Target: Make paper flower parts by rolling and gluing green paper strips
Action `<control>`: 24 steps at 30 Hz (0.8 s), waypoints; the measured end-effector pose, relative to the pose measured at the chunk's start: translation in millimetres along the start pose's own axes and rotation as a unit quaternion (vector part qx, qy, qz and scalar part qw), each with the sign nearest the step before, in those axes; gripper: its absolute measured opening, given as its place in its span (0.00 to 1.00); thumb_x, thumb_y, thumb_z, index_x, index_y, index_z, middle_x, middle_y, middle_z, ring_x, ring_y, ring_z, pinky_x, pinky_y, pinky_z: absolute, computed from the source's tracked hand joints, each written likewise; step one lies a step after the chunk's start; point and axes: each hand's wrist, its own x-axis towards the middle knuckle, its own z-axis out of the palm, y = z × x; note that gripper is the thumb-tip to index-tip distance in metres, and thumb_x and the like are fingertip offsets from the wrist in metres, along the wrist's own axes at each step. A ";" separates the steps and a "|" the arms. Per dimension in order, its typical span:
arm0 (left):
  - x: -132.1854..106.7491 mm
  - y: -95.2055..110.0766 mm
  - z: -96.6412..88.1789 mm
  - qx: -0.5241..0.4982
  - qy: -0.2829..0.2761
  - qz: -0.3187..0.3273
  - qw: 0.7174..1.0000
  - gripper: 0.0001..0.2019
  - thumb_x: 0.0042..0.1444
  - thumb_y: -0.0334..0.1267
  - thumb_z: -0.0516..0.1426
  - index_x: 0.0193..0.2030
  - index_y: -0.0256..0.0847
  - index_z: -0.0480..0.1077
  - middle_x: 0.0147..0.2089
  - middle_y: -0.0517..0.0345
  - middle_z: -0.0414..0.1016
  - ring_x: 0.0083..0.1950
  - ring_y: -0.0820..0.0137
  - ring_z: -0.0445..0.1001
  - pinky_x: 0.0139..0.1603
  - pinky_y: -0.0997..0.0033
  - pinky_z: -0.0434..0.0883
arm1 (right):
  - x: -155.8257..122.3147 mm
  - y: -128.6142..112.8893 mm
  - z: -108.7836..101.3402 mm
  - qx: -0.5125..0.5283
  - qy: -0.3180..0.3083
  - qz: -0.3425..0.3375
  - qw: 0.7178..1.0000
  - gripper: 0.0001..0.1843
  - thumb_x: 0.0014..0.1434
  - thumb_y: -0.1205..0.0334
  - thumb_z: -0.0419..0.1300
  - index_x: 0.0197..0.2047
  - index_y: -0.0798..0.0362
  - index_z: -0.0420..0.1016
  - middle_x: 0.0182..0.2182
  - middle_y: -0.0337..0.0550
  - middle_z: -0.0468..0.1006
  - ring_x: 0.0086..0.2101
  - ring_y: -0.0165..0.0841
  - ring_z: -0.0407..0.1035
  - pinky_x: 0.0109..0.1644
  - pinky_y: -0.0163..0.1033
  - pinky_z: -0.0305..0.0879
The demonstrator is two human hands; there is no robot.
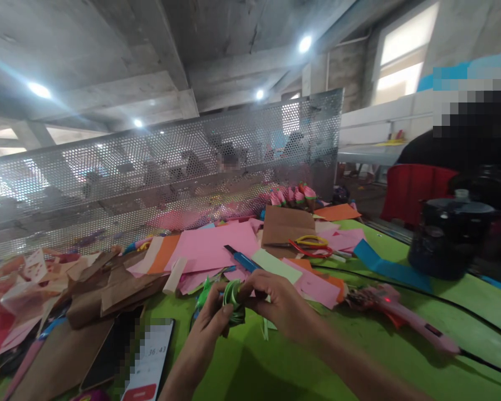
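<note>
Perforated metal screen point(192, 167): standing along the green tabletop point(271, 367)'s far edge.
Left hand point(206, 323): pinching coiled green strip point(233, 298), held above the near edge's middle.
Right hand point(281, 298): curled narrow at the coil's right side; cannot tell whether gripping.
Blue cutter point(242, 260): lying on pink paper point(211, 245) toward the far edge.

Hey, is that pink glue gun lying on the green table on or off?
Apparently on: a red light glows on the pink glue gun.
</note>
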 end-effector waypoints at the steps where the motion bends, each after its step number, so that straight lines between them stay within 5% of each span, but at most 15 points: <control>1: 0.3 0.2 0.0 -0.002 0.002 0.001 1.000 0.17 0.60 0.51 0.56 0.51 0.45 0.64 0.34 0.62 0.64 0.33 0.70 0.61 0.32 0.74 0.60 | -0.1 -0.5 0.2 -0.002 0.008 0.003 1.000 0.10 0.55 0.78 0.64 0.34 0.52 0.78 0.32 0.38 0.77 0.32 0.30 0.70 0.36 0.32 0.64; 18: 2.2 -0.8 2.3 -0.001 0.016 0.009 1.000 0.17 0.60 0.52 0.56 0.49 0.44 0.65 0.31 0.64 0.62 0.30 0.73 0.58 0.31 0.75 0.60 | -5.9 -3.9 6.8 -0.087 0.002 -0.016 0.996 0.14 0.50 0.82 0.61 0.29 0.52 0.75 0.30 0.36 0.74 0.32 0.31 0.70 0.35 0.32 0.61; 24: 4.7 -4.6 2.4 -0.027 0.015 0.007 1.000 0.21 0.58 0.55 0.57 0.50 0.43 0.64 0.30 0.62 0.68 0.28 0.73 0.63 0.28 0.75 0.59 | -3.5 -5.4 1.6 -0.075 0.003 -0.025 0.997 0.12 0.53 0.81 0.61 0.31 0.53 0.74 0.31 0.38 0.75 0.33 0.31 0.70 0.36 0.31 0.61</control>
